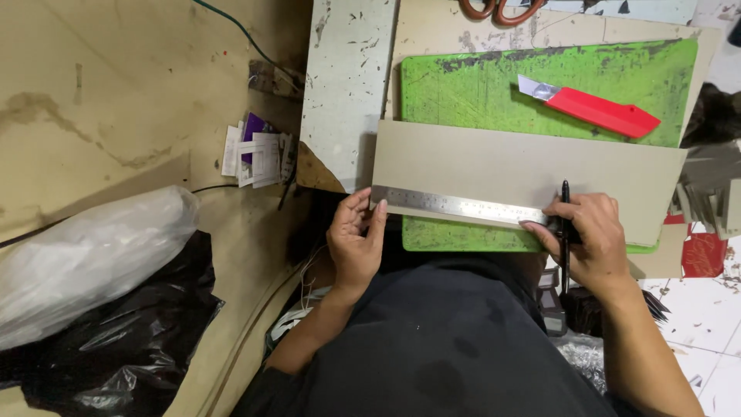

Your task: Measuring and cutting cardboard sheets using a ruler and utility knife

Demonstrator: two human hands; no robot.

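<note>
A grey cardboard sheet (pixel 525 166) lies across a green cutting mat (pixel 478 85). Along the sheet's near edge rests a steel ruler (pixel 455 205). My left hand (pixel 355 239) pinches the ruler's left end and the sheet's corner. My right hand (pixel 587 232) presses the ruler's right end and holds a black pen (pixel 565 224) upright against it. A red utility knife (pixel 594 108) with its blade out lies on the mat beyond the sheet.
Orange-handled scissors (pixel 502 9) sit at the top edge. A white scratched board (pixel 343 85) stands left of the mat. Paper scraps (pixel 255 154) lie on the floor; a clear plastic bag (pixel 85 255) and black bag (pixel 131 347) sit lower left. Cardboard offcuts (pixel 710 208) are at right.
</note>
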